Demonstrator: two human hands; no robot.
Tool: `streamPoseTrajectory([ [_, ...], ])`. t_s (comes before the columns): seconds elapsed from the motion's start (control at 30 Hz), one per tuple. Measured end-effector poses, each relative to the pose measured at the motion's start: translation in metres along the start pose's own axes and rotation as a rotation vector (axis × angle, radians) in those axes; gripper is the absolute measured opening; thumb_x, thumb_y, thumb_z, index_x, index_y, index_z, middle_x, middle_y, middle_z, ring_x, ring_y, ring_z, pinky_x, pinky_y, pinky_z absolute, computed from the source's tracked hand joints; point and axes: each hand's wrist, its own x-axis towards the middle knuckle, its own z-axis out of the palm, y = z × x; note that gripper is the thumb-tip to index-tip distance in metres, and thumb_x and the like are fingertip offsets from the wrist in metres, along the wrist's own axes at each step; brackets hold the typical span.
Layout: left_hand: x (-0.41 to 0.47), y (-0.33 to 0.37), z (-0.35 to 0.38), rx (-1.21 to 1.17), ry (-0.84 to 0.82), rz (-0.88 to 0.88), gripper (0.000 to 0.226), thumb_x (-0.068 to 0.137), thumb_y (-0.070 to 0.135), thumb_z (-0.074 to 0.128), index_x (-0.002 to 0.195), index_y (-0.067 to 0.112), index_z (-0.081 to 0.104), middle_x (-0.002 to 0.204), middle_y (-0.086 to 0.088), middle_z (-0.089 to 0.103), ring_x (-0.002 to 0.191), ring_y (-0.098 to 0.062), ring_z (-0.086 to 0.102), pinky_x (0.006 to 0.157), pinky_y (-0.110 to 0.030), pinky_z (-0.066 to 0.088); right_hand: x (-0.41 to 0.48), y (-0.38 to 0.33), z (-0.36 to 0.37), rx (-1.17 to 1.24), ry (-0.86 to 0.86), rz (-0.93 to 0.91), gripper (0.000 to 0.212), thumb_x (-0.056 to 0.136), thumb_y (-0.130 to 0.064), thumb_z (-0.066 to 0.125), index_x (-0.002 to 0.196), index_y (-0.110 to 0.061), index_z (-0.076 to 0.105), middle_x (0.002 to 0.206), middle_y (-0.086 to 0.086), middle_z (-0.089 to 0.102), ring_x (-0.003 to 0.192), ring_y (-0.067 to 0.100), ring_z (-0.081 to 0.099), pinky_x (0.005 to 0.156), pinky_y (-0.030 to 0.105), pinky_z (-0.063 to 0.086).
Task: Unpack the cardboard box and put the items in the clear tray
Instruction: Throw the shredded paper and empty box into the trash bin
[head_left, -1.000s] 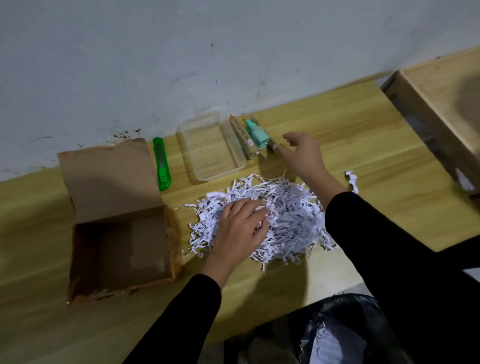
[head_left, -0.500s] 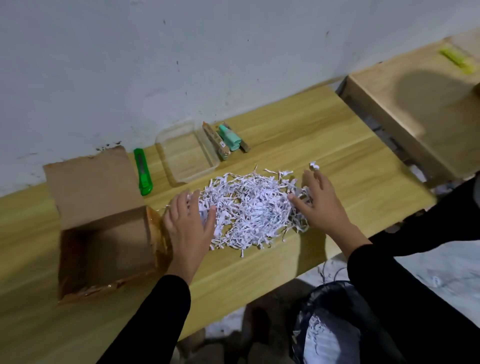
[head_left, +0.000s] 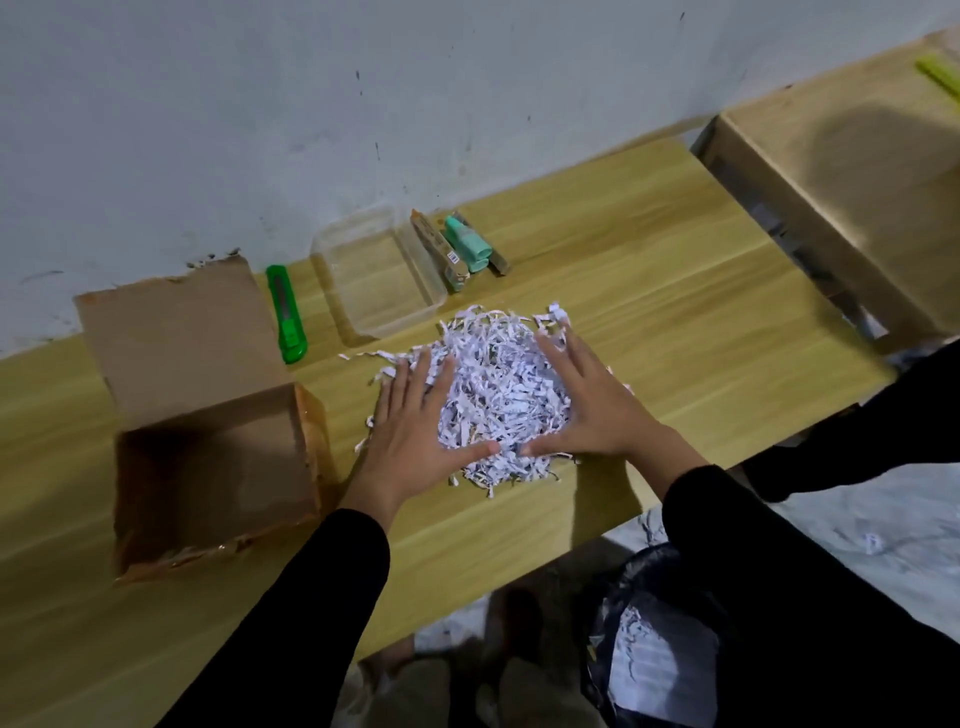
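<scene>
An open cardboard box (head_left: 208, 457) lies at the left of the wooden table with nothing visible inside, its flap folded back. A pile of white shredded paper (head_left: 498, 384) sits in the middle. My left hand (head_left: 415, 431) and my right hand (head_left: 587, 410) press flat against its two sides, fingers straight, thumbs nearly meeting at the front. The clear tray (head_left: 379, 280) stands behind the pile with nothing in it. Right of the tray lie a mint green item (head_left: 467, 244), a slim brown box (head_left: 439, 249) and another small brown item (head_left: 501, 262).
A green utility knife (head_left: 285, 314) lies between the box flap and the tray. A second wooden surface (head_left: 852, 171) stands at the right with a yellow-green object (head_left: 940, 78) on it. A black bin bag (head_left: 649, 639) with paper shreds sits below the table's front edge.
Both hands have closed in on the shredded paper from its sides, squeezing it into a tighter pile. One second ago my right hand was up by the mint green item.
</scene>
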Motion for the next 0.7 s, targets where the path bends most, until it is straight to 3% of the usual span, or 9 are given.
streamPoseTrajectory([
  [0.1,0.017,0.003,-0.004,0.048,-0.078,0.103,0.108,0.065,0.087,0.038,0.146,0.036,-0.012,0.157,0.005,-0.017,0.145,-0.019,-0.014,0.116,-0.039,-0.006,0.019,-0.005,0.001,-0.129,-0.069,-0.098,0.121,0.061,-0.057,0.076,0.147,-0.031,-0.006,0.159,0.008,0.002,0.146,0.028,0.003,0.114,0.046,0.020],
  [0.17,0.024,0.005,-0.003,0.080,-0.070,0.128,0.092,0.078,0.074,0.044,0.149,0.027,0.009,0.159,0.003,-0.005,0.146,-0.021,-0.003,0.117,-0.039,0.002,0.029,-0.008,0.005,-0.197,-0.039,-0.186,0.108,0.070,-0.048,0.073,0.148,-0.022,0.003,0.148,0.013,0.028,0.139,0.030,0.019,0.111,0.044,0.027],
  [0.27,0.023,0.006,0.003,0.104,0.016,0.158,0.059,0.087,0.049,0.053,0.130,0.009,0.046,0.155,-0.005,0.022,0.140,-0.027,0.018,0.112,-0.045,0.020,0.030,-0.012,0.012,-0.202,0.020,-0.239,0.089,0.071,-0.025,0.069,0.145,-0.016,0.022,0.131,0.013,0.044,0.125,0.030,0.034,0.102,0.040,0.035],
  [0.37,0.012,0.009,0.011,0.101,0.116,0.195,0.045,0.070,0.027,0.065,0.109,0.003,0.059,0.133,-0.014,0.052,0.114,-0.028,0.036,0.091,-0.046,0.047,0.022,-0.013,0.024,-0.171,0.075,-0.226,0.076,0.067,-0.011,0.066,0.138,-0.013,0.037,0.131,0.014,0.048,0.114,0.034,0.041,0.095,0.046,0.041],
  [0.47,0.003,0.019,0.017,0.095,0.104,0.158,0.043,0.057,0.005,0.074,0.098,0.000,0.061,0.116,-0.019,0.060,0.099,-0.036,0.051,0.072,-0.042,0.052,0.012,-0.021,0.034,-0.139,0.114,-0.153,0.068,0.068,-0.003,0.061,0.133,-0.008,0.043,0.125,0.017,0.051,0.103,0.036,0.044,0.089,0.046,0.043],
  [0.6,0.004,0.033,0.005,0.104,-0.003,0.087,0.039,0.083,0.003,0.052,0.121,0.002,0.050,0.130,-0.017,0.046,0.113,-0.038,0.049,0.087,-0.046,0.042,0.010,-0.036,0.033,-0.109,0.114,-0.067,0.051,0.066,0.003,0.055,0.116,0.001,0.052,0.109,0.024,0.055,0.095,0.040,0.052,0.079,0.039,0.040],
  [0.7,0.003,0.035,-0.007,0.102,-0.094,0.103,0.041,0.088,0.008,0.045,0.128,0.005,0.044,0.134,-0.014,0.041,0.115,-0.035,0.048,0.091,-0.046,0.041,0.003,-0.048,0.024,-0.044,0.096,0.018,0.039,0.067,0.002,0.058,0.105,0.004,0.054,0.100,0.027,0.056,0.092,0.040,0.055,0.072,0.038,0.042],
])
